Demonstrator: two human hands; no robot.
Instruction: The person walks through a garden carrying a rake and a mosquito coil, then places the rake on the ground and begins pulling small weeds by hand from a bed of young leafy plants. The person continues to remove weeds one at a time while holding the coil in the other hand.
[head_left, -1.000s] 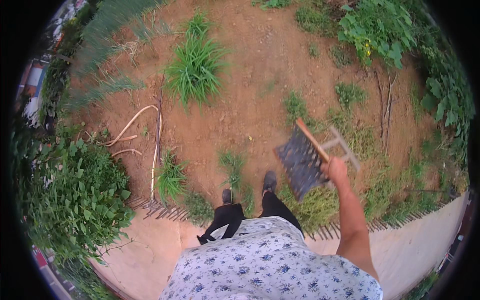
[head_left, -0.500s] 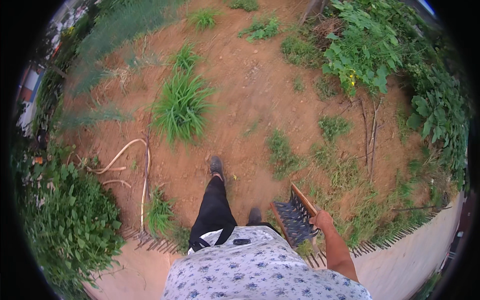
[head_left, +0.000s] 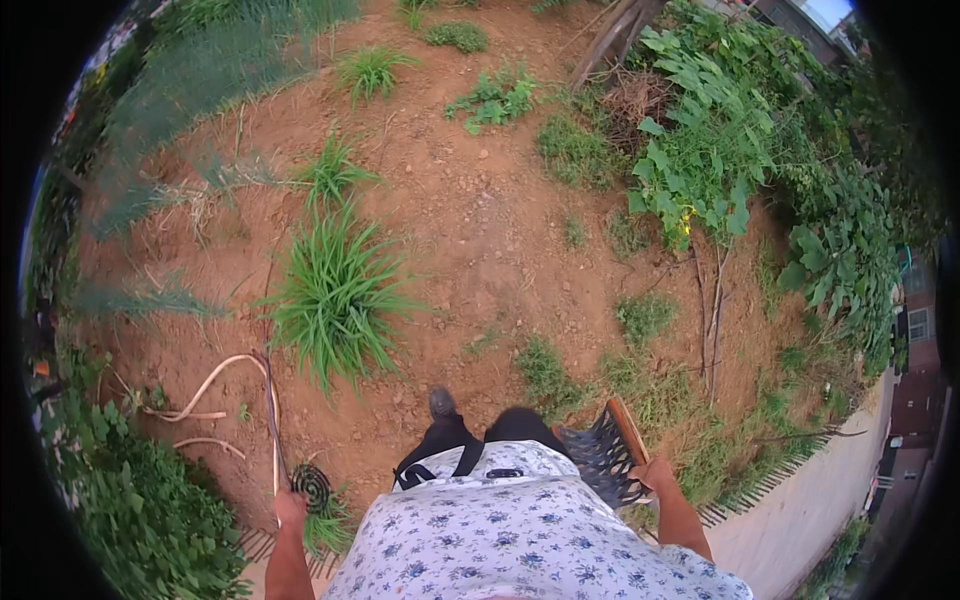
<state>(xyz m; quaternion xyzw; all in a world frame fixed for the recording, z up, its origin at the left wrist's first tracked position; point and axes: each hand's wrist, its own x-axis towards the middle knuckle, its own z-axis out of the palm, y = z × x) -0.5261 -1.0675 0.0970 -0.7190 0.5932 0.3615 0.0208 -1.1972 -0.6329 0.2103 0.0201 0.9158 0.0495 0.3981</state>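
Note:
My right hand (head_left: pixel 655 476) grips the wooden bar of a folding stool (head_left: pixel 602 462), low beside my right hip. Dark webbing with many gaps is strung across the stool's brown wooden frame. At the lower left, my left hand (head_left: pixel 291 507) is closed, with a black mosquito coil (head_left: pixel 311 486) at its fingers. The coil shows as flat dark rings, upright toward me. A pale bent hose or stick (head_left: pixel 276 430) runs along the soil just beyond this hand. My fingertips are hidden on both sides.
Reddish soil with a tall grass clump (head_left: pixel 340 295) lies ahead. Leafy vines (head_left: pixel 700 150) grow at the far right, dense bushes (head_left: pixel 150 480) at the left. A low stick fence (head_left: pixel 770 490) borders a pale path (head_left: pixel 800 530). Thin sticks (head_left: pixel 712 320) lie at the right.
My left hand has come into view at the lower left with the mosquito coil. My legs have stepped, and the ground ahead has shifted lower in view. The stool stays in my right hand.

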